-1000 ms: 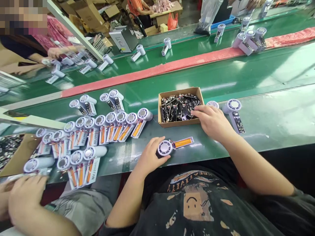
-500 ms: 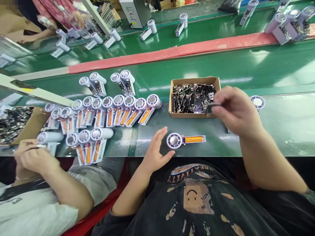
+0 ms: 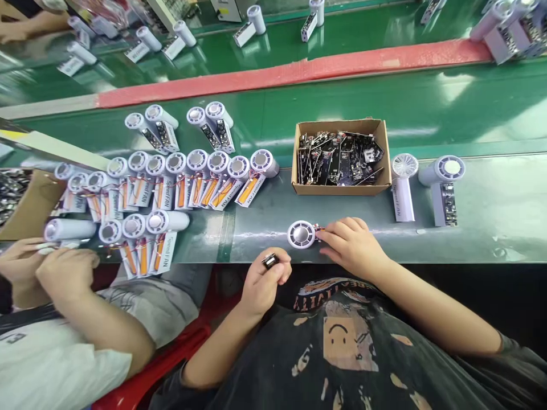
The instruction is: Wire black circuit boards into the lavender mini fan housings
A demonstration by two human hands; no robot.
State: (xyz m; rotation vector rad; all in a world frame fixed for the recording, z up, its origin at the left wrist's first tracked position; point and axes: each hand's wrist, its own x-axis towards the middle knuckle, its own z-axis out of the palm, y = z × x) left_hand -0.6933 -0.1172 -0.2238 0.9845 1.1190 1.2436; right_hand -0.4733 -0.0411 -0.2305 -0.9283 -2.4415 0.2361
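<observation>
My left hand (image 3: 265, 279) is closed round a small black circuit board (image 3: 270, 261) near the table's front edge. To its right lies a fan unit (image 3: 301, 234) with a round grilled end. My right hand (image 3: 352, 245) reaches over this unit's handle, its fingertips at the wires beside the round end; the hand covers most of the handle, and whether it grips it is hard to tell. Behind both hands stands a cardboard box (image 3: 342, 190) full of black circuit boards. Two more fan units, one with a clear grille (image 3: 403, 196) and one with a board showing (image 3: 440, 171), lie to its right.
Rows of fan units (image 3: 197, 161) with orange batteries lie at left. A co-worker's hands (image 3: 68, 270) are at the far left beside another box (image 3: 36, 210). A red strip (image 3: 273, 74) runs across the green belt behind.
My right hand has come from the box down to the fan unit. My left hand, open before, is now closed on a board. The view has shifted, showing two units at right.
</observation>
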